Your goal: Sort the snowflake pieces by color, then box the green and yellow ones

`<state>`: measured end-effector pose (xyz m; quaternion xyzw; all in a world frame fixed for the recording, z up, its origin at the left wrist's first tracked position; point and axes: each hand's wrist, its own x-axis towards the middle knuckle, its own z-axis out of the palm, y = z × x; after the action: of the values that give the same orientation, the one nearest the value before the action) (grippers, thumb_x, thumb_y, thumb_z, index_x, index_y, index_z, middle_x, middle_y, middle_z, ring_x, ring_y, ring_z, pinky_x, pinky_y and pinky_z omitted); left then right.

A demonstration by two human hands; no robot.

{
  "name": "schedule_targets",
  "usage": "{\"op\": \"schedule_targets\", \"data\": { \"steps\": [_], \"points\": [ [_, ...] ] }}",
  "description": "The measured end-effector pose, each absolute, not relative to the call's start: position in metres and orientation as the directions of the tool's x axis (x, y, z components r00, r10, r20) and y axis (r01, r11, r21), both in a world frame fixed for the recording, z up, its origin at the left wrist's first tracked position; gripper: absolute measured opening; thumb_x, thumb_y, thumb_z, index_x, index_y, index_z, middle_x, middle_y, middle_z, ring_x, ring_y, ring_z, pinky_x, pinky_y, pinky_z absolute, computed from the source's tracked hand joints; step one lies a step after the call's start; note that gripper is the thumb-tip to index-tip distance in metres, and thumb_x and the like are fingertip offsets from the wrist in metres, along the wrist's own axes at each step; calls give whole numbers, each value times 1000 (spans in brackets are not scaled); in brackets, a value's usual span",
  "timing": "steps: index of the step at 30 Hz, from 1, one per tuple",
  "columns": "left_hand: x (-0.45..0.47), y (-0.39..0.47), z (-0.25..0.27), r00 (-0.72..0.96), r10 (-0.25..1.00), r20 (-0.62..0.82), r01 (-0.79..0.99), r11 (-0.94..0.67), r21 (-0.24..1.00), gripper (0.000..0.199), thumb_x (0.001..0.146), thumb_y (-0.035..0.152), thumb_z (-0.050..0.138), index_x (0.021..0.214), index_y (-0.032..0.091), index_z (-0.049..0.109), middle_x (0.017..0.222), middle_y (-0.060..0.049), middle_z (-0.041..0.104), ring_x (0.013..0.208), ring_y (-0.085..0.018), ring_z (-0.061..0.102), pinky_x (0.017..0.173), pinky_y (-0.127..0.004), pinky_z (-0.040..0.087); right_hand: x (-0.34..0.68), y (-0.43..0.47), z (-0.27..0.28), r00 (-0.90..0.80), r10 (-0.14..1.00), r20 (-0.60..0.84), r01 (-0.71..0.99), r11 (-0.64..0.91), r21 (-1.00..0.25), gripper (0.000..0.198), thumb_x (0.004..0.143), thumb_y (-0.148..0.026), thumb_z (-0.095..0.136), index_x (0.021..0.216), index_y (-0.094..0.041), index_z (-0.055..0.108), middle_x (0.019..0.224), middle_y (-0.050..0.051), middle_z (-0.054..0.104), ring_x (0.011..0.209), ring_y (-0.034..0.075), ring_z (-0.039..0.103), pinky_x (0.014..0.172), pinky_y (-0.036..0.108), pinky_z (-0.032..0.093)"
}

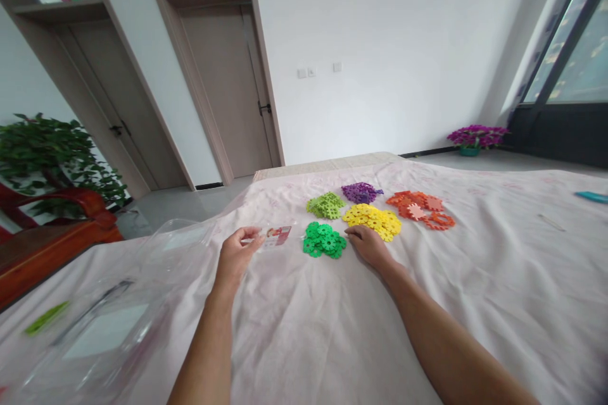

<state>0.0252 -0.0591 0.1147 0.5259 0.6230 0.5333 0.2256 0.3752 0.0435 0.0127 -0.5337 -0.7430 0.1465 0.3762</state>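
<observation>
My left hand pinches the left edge of a clear plastic bag with a red printed label. The bag lies toward a heap of green flower-shaped plastic pieces. My right hand has its fingers curled together between the green heap and a pile of yellow flower-shaped pieces; what its fingertips hold, if anything, is too small to make out. Behind these lie light green pieces and purple pieces. Orange gear-edged pieces are to the right.
A bed-like surface with a pale wrinkled cloth carries everything. An open clear plastic case lies at left, near a yellow-green item. A blue object sits at far right. A red wooden chair stands beyond the left edge.
</observation>
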Motion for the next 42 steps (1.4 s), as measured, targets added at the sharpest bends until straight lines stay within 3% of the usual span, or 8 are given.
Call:
{"op": "schedule_targets", "data": {
  "steps": [6,10,13,23,26,31,36,42],
  "points": [
    [11,-64,110,-210,966,149,644,22,765,41,71,46,66,100,18,72,94,-5,72,69,-17,65,70,-28,48,375,44,14,-126,919,374,686,353,-636,29,83,-18,53,102,-21,74,108,5,73,102,21,65,92,30,47],
    [17,-79,124,-58,997,-44,744,72,664,51,70,39,66,117,18,68,115,-10,69,58,-13,64,70,-29,49,374,43,15,-137,919,370,696,355,-624,28,84,-19,53,103,-20,74,108,6,73,102,20,65,92,29,46],
    [25,-86,133,53,988,-145,795,46,605,66,64,32,70,128,19,63,126,-11,65,67,-15,66,69,-27,49,374,43,15,-149,914,378,697,369,-615,28,85,-21,52,103,-19,74,108,6,73,102,20,65,90,29,46],
    [19,-86,141,263,962,-76,639,-114,761,64,68,25,67,131,23,61,114,-6,68,75,-13,58,74,-27,50,370,38,18,-161,879,448,709,419,-567,29,85,-16,50,103,-18,73,106,7,72,99,20,65,91,30,46],
    [11,-73,129,169,980,109,558,-186,809,49,76,29,63,124,21,65,113,-7,70,88,-17,63,87,-32,50,365,30,24,-197,851,487,730,459,-507,30,87,-15,49,105,-21,72,106,6,71,98,18,64,89,28,46],
    [4,-36,79,-253,886,388,529,-209,823,48,71,28,71,118,20,68,132,-11,62,125,-26,54,110,-41,38,355,17,32,-241,801,548,713,529,-459,27,88,-15,49,103,-22,71,103,6,69,91,17,64,81,26,47],
    [11,-24,43,-349,921,173,150,-127,980,43,70,34,76,109,16,71,122,-14,68,119,-26,61,109,-41,40,338,4,36,-301,739,603,632,628,-454,29,89,-19,49,113,-20,66,89,4,68,75,15,62,71,27,48],
    [25,-26,44,-469,883,-25,-184,-70,980,37,68,24,74,103,15,72,92,-9,75,89,-18,71,96,-37,50,311,-12,44,-450,659,602,507,744,-435,42,89,-23,55,130,-22,57,79,1,68,65,14,60,67,26,47]
  ]
}}
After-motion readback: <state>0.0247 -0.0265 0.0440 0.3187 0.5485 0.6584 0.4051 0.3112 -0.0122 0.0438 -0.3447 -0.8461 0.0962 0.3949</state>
